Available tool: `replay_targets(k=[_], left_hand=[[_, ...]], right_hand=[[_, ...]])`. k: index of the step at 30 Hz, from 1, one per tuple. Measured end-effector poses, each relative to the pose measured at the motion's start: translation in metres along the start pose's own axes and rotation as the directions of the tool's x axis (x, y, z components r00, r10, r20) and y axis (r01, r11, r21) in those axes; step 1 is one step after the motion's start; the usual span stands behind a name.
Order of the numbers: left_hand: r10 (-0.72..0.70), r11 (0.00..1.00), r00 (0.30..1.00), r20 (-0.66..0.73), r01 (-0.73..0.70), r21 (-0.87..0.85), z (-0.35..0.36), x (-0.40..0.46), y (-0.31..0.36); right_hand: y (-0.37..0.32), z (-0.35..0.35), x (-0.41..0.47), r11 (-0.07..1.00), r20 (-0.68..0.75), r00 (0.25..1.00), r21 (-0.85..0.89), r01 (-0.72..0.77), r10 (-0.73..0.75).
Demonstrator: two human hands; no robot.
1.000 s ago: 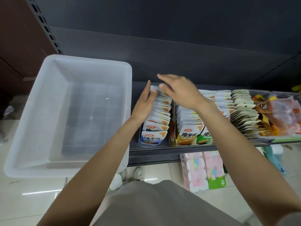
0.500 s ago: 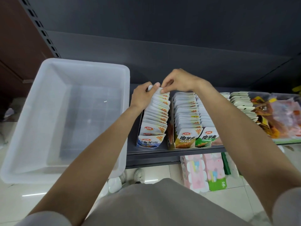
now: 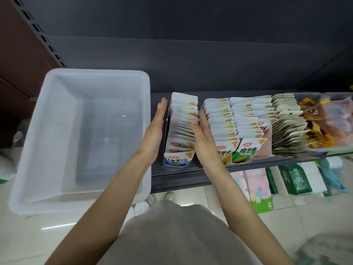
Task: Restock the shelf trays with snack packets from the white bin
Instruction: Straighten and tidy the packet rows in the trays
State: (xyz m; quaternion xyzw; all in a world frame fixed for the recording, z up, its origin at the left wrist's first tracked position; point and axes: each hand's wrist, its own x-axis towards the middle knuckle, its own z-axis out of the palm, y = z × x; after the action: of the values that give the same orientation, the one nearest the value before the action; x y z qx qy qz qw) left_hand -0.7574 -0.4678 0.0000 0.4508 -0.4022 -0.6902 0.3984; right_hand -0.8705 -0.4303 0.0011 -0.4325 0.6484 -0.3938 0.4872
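The leftmost tray on the shelf holds a full, leaning row of blue-fronted snack packets, filed front to back. We flank that row with both hands. Our left hand lies flat, fingers straight, along the tray's outer wall. Our right hand is likewise flat, fingers extended, in the gap between this row and the orange-fronted row next to it. Neither hand grips anything; whether the palms press the packets or sit just beside them we cannot tell.

We judge the step to be squaring up the filled row.

The white bin stands left of the shelf, just beside the tray, with no packets visible inside. Restocking therefore looks nearly finished. The next move likely calls for a gentle inward squeeze to straighten the row without toppling it.
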Motion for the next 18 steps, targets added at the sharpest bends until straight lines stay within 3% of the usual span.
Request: replay_targets(k=[5,10,15,18], left_hand=[[-0.061,0.998,0.997,0.047,0.061,-0.004,0.003,0.006,-0.009],[-0.052,0.998,0.999,0.018,0.051,0.041,0.005,0.004,-0.009],[-0.038,0.998,0.999,0.019,0.039,-0.054,0.005,-0.001,-0.012],[-0.025,0.995,0.999,-0.026,0.023,-0.099,0.001,-0.012,-0.022]], right_hand=[[0.010,0.011,0.023,0.984,0.046,0.999,0.177,-0.024,0.016],[0.014,0.013,0.024,0.977,0.076,0.997,0.213,0.013,-0.030],[0.018,0.002,0.009,0.963,0.076,0.996,0.269,0.027,-0.049],[0.029,-0.008,-0.020,0.978,0.117,0.990,0.203,0.053,-0.078]])
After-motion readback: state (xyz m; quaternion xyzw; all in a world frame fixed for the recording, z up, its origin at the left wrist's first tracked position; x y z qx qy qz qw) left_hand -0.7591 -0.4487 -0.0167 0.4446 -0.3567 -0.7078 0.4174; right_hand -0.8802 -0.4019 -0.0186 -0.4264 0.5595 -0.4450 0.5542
